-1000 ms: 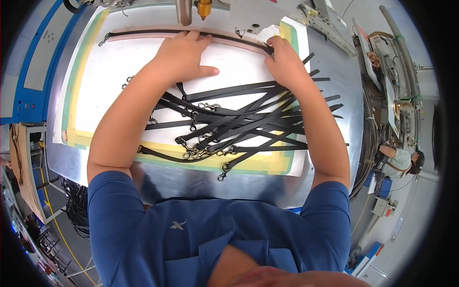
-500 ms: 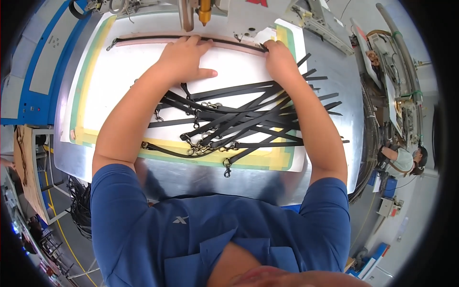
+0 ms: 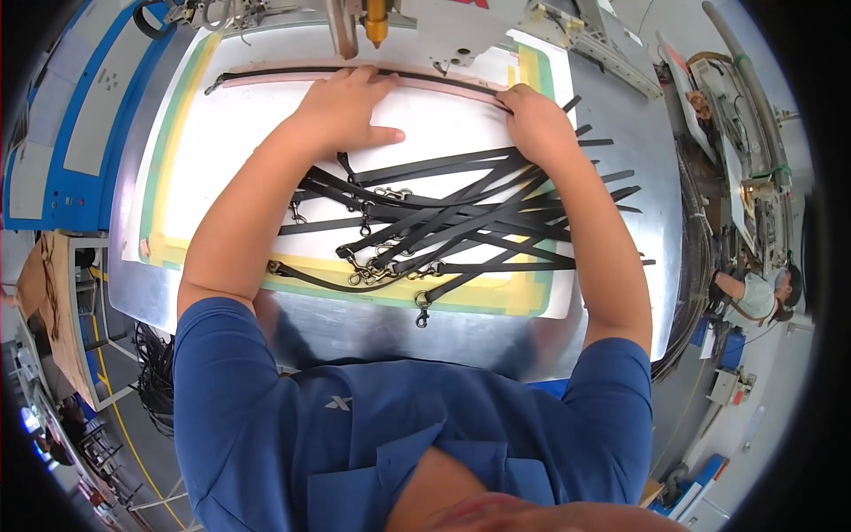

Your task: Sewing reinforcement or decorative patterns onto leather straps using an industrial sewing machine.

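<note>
A long black strap (image 3: 284, 74) with a metal snap hook (image 3: 213, 84) at its left end lies along a pinkish strip-shaped guide (image 3: 425, 83) at the far side of the white work surface. My left hand (image 3: 347, 111) rests on it near the middle, fingers laid over the strap and thumb stretched out to the side. At the right end, my right hand (image 3: 538, 127) is closed, thumb and fingers pinching the strap's tip, which they partly hide. Nearer me lies a crossed pile of black straps (image 3: 452, 208) with metal snap hooks; my right forearm passes over their right ends.
Just beyond the strap hang a brass-coloured machine nozzle (image 3: 377, 27) and a white machine head (image 3: 470, 31). Yellow and green tape borders the white sheet (image 3: 239, 168) on a metal table (image 3: 612, 89). A blue cabinet (image 3: 75, 133) stands left; another person (image 3: 758, 293) is at far right.
My right hand has shifted slightly right and toward me at the strap's end. My left hand stays on the strap. The whole view has shifted a little.
</note>
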Demonstrator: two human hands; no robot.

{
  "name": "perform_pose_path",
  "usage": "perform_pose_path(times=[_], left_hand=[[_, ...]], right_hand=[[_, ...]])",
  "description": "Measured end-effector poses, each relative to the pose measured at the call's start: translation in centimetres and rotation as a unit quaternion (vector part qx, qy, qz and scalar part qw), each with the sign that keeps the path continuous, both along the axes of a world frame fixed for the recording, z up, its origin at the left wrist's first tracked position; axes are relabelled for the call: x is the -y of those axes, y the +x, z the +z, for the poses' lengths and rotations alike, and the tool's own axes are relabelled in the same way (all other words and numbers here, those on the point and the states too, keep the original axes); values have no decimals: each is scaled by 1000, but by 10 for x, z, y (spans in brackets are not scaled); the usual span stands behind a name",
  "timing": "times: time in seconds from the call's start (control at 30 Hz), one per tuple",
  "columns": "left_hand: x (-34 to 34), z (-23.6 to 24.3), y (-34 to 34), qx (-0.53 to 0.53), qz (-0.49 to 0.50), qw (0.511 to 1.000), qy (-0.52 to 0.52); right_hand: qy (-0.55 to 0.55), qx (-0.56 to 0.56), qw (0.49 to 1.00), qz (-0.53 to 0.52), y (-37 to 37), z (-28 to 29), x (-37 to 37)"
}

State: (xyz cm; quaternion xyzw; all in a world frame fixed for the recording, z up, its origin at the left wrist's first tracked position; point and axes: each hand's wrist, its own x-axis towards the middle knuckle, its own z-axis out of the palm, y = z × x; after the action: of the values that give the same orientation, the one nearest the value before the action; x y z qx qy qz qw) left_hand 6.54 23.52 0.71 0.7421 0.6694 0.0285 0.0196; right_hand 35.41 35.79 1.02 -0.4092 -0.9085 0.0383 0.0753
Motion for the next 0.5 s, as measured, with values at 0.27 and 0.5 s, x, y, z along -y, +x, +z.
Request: perform_pose_path(times=[0.27, 0.5], left_hand=[[79, 21, 78, 80, -148, 983, -78], [82, 4, 108, 27, -236, 970, -57]], right_hand=[[32, 80, 994, -65, -20, -4, 4], [94, 113, 985, -89, -36, -8, -2]])
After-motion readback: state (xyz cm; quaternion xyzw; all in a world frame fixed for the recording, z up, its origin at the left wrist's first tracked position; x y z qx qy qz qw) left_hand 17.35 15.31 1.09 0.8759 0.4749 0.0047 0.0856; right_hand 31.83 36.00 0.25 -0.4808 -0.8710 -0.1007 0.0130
